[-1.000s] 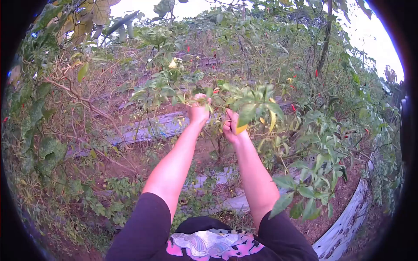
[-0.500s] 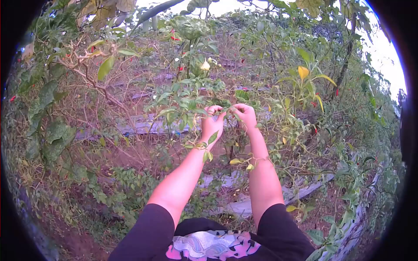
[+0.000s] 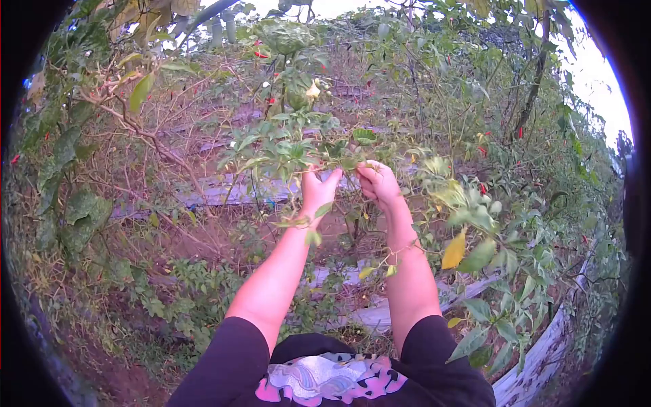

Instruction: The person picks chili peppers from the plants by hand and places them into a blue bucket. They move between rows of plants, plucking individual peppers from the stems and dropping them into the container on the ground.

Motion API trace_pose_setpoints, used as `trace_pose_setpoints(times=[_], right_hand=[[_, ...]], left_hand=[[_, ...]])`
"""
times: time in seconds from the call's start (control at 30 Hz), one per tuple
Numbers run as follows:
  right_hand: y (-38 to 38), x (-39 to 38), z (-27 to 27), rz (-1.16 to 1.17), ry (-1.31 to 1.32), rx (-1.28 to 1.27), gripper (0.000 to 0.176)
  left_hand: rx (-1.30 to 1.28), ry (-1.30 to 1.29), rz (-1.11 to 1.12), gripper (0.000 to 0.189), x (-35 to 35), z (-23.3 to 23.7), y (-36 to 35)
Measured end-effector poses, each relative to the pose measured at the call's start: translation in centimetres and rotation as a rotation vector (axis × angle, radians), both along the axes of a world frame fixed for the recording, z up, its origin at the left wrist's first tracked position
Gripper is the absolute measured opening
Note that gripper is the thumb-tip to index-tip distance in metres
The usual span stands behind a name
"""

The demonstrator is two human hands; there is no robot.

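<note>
Both bare hands are raised among the leaves of a chili plant (image 3: 288, 146) in front of me. My left hand (image 3: 319, 188) reaches into the foliage, its thumb standing apart from the fingers, whose tips are hidden by leaves. Just to the right, my right hand (image 3: 381, 183) is closed, thumb and forefinger pinched on a thin green stem (image 3: 349, 164) that runs between the hands. Vine tendrils with small leaves (image 3: 313, 237) hang across my left forearm, and another thin vine (image 3: 400, 251) crosses the right one.
A leafy branch with a yellow leaf (image 3: 454, 249) hangs close on the right. Bare twigs (image 3: 152, 136) spread at the left. Red chilies (image 3: 483, 150) dot the plants behind. Strips of plastic mulch (image 3: 230, 190) cover the soil rows. A pale round gourd (image 3: 286, 37) hangs above.
The leafy branch at right has swung down and closer. My left thumb has parted from its fingers, while the right hand stays pinched. The view has shifted slightly.
</note>
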State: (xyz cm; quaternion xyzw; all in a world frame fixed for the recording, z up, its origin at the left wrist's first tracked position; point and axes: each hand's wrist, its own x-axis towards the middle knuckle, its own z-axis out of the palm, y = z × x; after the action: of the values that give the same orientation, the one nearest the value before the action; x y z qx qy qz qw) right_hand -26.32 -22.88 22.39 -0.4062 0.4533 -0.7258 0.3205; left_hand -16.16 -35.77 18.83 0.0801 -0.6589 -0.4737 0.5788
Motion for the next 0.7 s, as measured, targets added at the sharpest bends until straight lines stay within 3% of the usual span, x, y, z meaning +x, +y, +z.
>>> trace_pose_setpoints(times=[0.2, 0.23, 0.33, 0.37, 0.47, 0.5, 0.6, 0.7], right_hand=[[1.7, 3.1, 0.4, 0.050, -0.111, 0.078, 0.004], [1.9, 3.4, 0.1, 0.048, -0.110, 0.087, 0.005], [2.2, 4.2, -2.0, 0.005, -0.111, 0.127, 0.009], [2.4, 4.7, -3.0, -0.031, -0.101, 0.154, 0.009], [4.4, 8.4, -5.1, -0.073, -0.178, 0.178, 0.010], [4.8, 8.9, -6.1, -0.062, -0.176, 0.187, 0.011], [6.2, 10.4, -7.9, -0.078, -0.185, 0.250, 0.010], [7.1, 11.8, -9.1, -0.124, -0.182, 0.258, 0.009]], left_hand=[[-0.089, -0.005, -0.098, 0.051, 1.1, 0.3, 0.8], [-0.064, 0.046, -0.012, 0.043, 1.3, 0.3, 2.0], [0.144, -0.079, -0.050, 0.038, 2.5, -1.0, 3.6], [0.334, -0.129, -0.228, 0.030, 3.0, -1.5, 4.1], [0.497, -0.458, -0.518, 0.025, 5.4, -2.9, 4.7], [0.557, -0.396, -0.653, 0.026, 5.8, -3.3, 5.1], [0.523, -0.532, -0.653, 0.025, 8.1, -3.7, 6.1], [0.510, -0.548, -0.794, 0.019, 8.9, -4.6, 5.7]])
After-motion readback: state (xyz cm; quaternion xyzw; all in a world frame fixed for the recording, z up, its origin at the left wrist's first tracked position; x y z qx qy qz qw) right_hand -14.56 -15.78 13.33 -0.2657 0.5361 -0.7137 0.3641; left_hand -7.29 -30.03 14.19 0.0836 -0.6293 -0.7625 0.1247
